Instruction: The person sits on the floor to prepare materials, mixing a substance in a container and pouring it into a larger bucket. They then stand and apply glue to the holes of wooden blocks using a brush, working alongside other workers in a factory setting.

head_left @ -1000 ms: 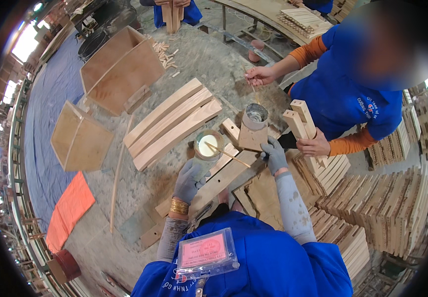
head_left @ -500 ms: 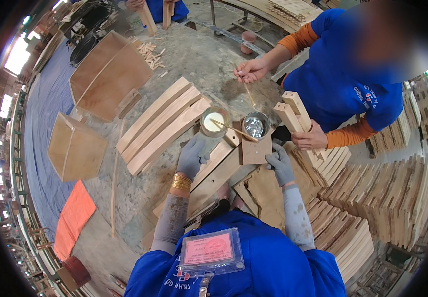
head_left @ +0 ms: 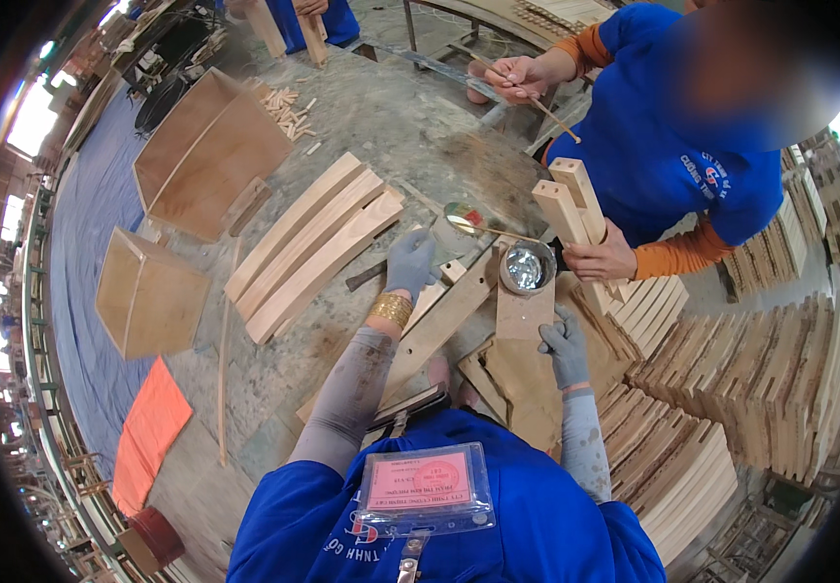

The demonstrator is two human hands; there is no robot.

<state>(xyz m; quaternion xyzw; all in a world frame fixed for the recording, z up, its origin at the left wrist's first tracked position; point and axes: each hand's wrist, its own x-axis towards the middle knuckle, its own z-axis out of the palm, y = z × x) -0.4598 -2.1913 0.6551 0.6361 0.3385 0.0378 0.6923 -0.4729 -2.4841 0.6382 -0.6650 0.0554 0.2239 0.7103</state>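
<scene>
Showing just left of the right hand [head_left: 564, 350], a flat board [head_left: 525, 319] is carrying a metal tin [head_left: 527, 267]; it is probably handling as light and stiff, favouring an edge pinch, kept level. Both hands' fingers are looking half curled, any grip unclear. Far-right of the left hand [head_left: 410, 262], a clear jar [head_left: 462, 218] is sitting.

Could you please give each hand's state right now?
Left hand: closed, apparently holding the cup.
Right hand: closed, apparently holding the brown board.
</scene>
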